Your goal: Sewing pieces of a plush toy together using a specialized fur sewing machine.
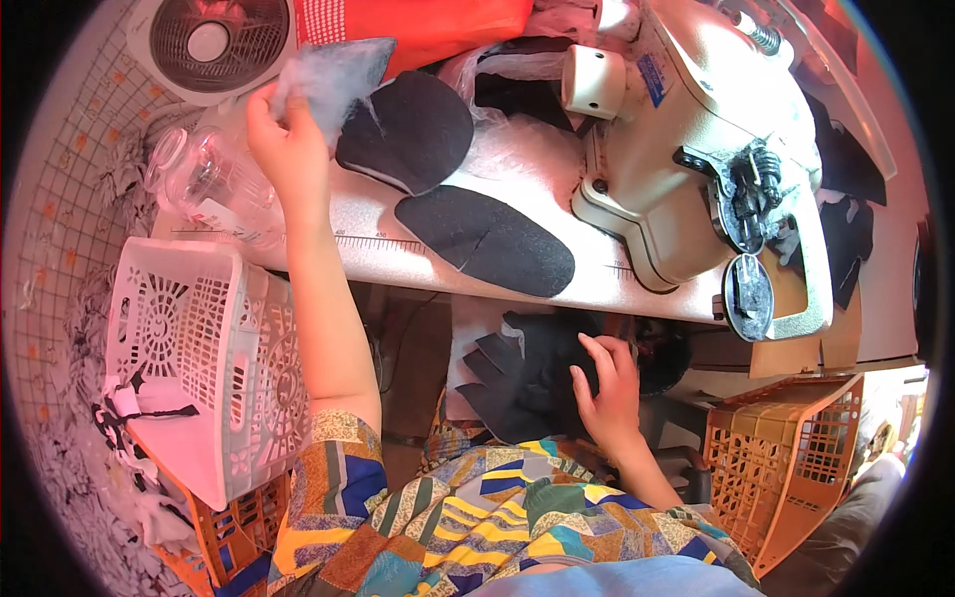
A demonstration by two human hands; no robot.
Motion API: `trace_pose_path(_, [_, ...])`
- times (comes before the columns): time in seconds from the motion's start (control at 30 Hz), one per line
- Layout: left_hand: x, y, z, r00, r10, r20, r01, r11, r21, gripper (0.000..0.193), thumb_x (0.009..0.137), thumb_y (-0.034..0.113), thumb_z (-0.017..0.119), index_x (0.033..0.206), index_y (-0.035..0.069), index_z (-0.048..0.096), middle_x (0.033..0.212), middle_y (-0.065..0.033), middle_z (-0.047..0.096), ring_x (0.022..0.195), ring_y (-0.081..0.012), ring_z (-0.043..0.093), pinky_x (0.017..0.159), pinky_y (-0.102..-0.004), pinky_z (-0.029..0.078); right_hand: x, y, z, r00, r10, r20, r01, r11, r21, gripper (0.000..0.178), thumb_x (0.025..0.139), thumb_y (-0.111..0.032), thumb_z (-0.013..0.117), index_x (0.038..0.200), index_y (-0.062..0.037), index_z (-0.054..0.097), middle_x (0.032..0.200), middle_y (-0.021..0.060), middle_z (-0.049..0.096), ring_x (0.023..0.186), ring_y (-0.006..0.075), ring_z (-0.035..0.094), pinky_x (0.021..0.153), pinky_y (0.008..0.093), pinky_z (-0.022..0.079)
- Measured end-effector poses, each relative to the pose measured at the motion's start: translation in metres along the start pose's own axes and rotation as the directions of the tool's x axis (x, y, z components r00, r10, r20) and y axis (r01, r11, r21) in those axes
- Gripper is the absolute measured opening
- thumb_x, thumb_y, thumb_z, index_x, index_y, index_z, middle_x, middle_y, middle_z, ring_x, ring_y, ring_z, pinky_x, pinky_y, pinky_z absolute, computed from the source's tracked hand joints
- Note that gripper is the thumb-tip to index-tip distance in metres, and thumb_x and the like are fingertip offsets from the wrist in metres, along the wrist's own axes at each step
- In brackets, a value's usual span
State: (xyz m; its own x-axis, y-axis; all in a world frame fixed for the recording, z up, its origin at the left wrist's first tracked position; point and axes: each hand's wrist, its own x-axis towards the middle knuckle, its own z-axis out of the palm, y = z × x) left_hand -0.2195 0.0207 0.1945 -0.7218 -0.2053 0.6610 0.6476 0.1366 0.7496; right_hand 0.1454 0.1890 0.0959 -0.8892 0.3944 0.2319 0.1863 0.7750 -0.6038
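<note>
Across the upper frame runs a white tabletop (552, 202), a numbered ruler scale (383, 245) printed along its near edge, with a cream machine (686, 169) at upper right bearing a blue label (652, 80) whose writing is too small to read. At lower centre, stacked dark pieces (532, 383) lie by the right hand (609, 393), its fingers spread, contact unclear; at upper left, the left hand (288, 129) pinches a wispy whitish sheet (343, 85) between its fingertips.
</note>
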Motion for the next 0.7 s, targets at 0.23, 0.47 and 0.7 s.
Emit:
trace_pose_path(0.23, [-0.033,0.039,0.011,0.654,0.376,0.656,-0.650,0.722,0.235,0.029,0.074,0.029,0.070,0.096,0.012,0.063,0.098,-0.0031,0.062,0.106,-0.0224,0.051,0.097,-0.0426,0.030,0.000,0.000,0.001,0.998,-0.067,-0.014,0.067,0.998,-0.008,0.041,0.078,-0.004,0.066,0.117,-0.0042,0.057,0.104,0.0140,0.054,0.093,0.0310,0.055,0.080,0.0378,0.045])
trace_pose_path(0.47, [-0.036,-0.009,0.023,0.605,0.001,0.796,-0.666,0.549,0.505,0.031,0.073,0.027,0.070,0.099,0.011,0.065,0.101,-0.0052,0.061,0.103,-0.0240,0.053,0.092,-0.0405,0.034,-0.004,-0.002,-0.005,0.994,-0.113,0.001,0.113,0.993,-0.018,0.042,0.076,-0.004,0.068,0.117,-0.0048,0.057,0.104,0.0132,0.054,0.092,0.0307,0.056,0.077,0.0377,0.046])
trace_pose_path(0.7, [-0.022,0.032,0.097,0.540,0.437,0.720,-0.694,0.714,0.088,0.034,0.078,0.032,0.068,0.103,0.010,0.063,0.108,-0.0052,0.060,0.109,-0.0247,0.050,0.091,-0.0410,0.035,-0.005,-0.001,-0.002,0.988,-0.148,0.033,0.148,0.989,-0.007,0.043,0.074,-0.002,0.068,0.116,-0.0043,0.057,0.103,0.0130,0.055,0.091,0.0304,0.056,0.076,0.0372,0.046])
